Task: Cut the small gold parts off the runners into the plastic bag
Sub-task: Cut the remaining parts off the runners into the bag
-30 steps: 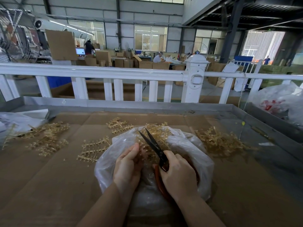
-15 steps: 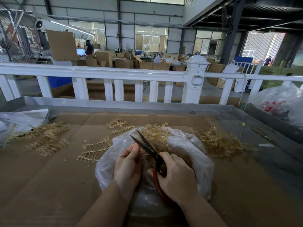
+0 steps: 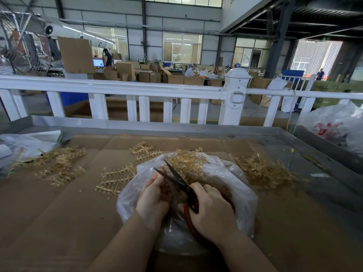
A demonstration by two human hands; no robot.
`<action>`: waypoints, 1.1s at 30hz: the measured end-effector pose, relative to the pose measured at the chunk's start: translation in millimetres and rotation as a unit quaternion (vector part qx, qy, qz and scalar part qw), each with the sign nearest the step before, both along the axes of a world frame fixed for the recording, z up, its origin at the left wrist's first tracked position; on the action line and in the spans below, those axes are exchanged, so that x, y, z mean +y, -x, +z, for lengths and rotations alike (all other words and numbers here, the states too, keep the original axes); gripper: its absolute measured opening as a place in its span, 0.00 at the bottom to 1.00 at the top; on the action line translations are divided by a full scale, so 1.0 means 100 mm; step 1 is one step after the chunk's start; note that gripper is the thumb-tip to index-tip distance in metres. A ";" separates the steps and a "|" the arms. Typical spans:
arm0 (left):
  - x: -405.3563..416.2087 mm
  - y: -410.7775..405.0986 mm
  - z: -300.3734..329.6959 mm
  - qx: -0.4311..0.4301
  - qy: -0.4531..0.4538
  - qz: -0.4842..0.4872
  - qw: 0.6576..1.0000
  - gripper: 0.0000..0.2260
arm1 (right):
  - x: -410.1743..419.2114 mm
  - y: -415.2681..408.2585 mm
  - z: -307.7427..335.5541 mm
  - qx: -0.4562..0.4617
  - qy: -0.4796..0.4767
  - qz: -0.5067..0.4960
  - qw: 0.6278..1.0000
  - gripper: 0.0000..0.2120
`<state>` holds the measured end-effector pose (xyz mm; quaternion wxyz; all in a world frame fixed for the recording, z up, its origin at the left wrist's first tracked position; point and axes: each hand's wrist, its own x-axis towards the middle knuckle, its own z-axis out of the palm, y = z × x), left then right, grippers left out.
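gold runner (image 3: 167, 190) pinched in left hand (image 3: 154, 195) over open plastic bag (image 3: 235, 185) mid-bench | right hand (image 3: 212, 211) fingers curled round red-handled scissors (image 3: 181, 183), blades apart | loose runners (image 3: 115, 178) lie on cardboard (image 3: 59, 213) around the bag

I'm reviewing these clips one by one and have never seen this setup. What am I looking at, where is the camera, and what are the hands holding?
There is no machine here: a person wears a camera on the head, looking down at both hands. The right hand grips scissors with the blades open. The left hand pinches a gold runner over an open plastic bag. More gold runners lie spread on the cardboard-covered table. Behind it stands a white railing.
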<state>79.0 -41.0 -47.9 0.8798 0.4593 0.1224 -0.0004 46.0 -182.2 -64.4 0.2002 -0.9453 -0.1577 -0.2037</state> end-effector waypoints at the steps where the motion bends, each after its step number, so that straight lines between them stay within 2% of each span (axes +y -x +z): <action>1: 0.01 -0.02 -0.02 -0.009 0.005 -0.002 1.000 0.08 | 0.00 0.00 0.01 0.002 -0.001 0.002 1.000 0.22; 10: 0.04 -0.07 -0.04 0.007 0.088 -0.033 0.996 0.10 | 0.04 -0.02 0.10 0.022 -0.015 0.013 1.000 0.19; 19: -0.01 -0.01 0.08 0.034 0.067 -0.035 0.997 0.15 | 0.03 -0.04 0.11 0.041 0.002 0.014 0.999 0.21; 29: -0.02 -0.03 0.05 0.066 0.073 0.000 0.995 0.08 | 0.02 -0.03 0.08 0.035 -0.017 0.005 0.999 0.19; 33: -0.06 0.00 0.06 0.047 0.051 0.000 0.998 0.10 | 0.06 -0.03 0.08 0.023 -0.030 -0.003 0.999 0.19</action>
